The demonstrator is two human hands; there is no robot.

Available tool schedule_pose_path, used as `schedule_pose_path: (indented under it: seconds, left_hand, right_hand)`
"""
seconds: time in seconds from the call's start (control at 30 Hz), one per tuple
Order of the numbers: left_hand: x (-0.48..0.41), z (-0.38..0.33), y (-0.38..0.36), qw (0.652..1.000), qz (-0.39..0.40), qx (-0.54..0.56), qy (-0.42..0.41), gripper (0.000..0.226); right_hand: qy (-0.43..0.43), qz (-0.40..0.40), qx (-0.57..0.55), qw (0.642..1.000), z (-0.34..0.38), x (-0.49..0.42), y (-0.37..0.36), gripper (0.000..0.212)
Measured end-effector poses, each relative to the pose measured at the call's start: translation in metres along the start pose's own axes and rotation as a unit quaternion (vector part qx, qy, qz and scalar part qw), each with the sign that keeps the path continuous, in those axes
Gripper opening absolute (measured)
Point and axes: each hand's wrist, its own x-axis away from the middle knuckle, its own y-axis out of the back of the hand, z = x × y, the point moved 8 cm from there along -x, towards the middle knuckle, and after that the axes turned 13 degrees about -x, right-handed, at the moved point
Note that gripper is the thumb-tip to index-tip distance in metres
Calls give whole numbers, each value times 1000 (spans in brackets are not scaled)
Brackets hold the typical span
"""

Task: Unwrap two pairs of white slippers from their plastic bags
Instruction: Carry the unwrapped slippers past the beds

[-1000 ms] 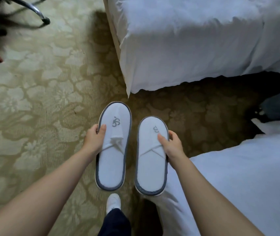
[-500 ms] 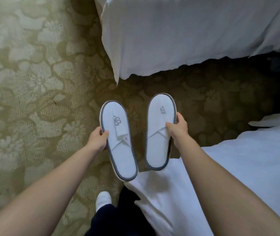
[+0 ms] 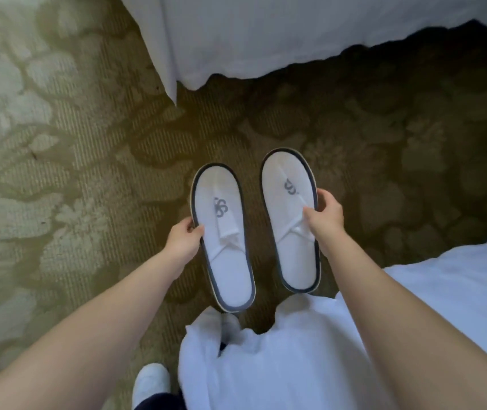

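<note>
Two flat white slippers with dark grey trim and a grey logo are held side by side above the carpet, toes pointing away from me. My left hand [image 3: 183, 243] grips the left slipper [image 3: 223, 241] at its left edge. The right slipper [image 3: 291, 223] is pinched at its right edge by my right hand [image 3: 323, 218], thumb on the strap. No plastic bag shows on either slipper or anywhere else in view.
A white-sheeted bed [image 3: 266, 34] fills the top of the view. White bedding [image 3: 414, 335] of a second bed hangs at the lower right, close under the slippers. Patterned olive carpet [image 3: 59, 173] covers the floor. My white shoe [image 3: 150, 383] is at the bottom.
Both hands have carried the slippers forward over the carpet between the beds while my view tilted down. The grips are unchanged.
</note>
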Motion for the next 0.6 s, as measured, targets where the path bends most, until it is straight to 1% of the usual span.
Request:
schedule_pose_path:
  seconds: [0.13,0.2,0.33,0.43,0.6]
  left_hand:
    - [-45,38,-38,999,-1,-5,51,40]
    - [-61,51,-55,998,7,-2,66,41]
    - [-87,76,-88,997,20,4,80,40]
    - [-93,94,-109,996,29,9,80,39]
    - [-105,115,-126,996,23,25,87,38]
  right_hand:
    - [-36,2,-2,999,-52,-45,-1,49]
    - [-40,8,-3,999,-72,-62,-4,49]
    - [-41,30,12,999,-113,-87,-20,48]
    - [-55,45,2,998,-142,-95,-31,49]
    - [-55,46,1,997,-165,-109,-44,51]
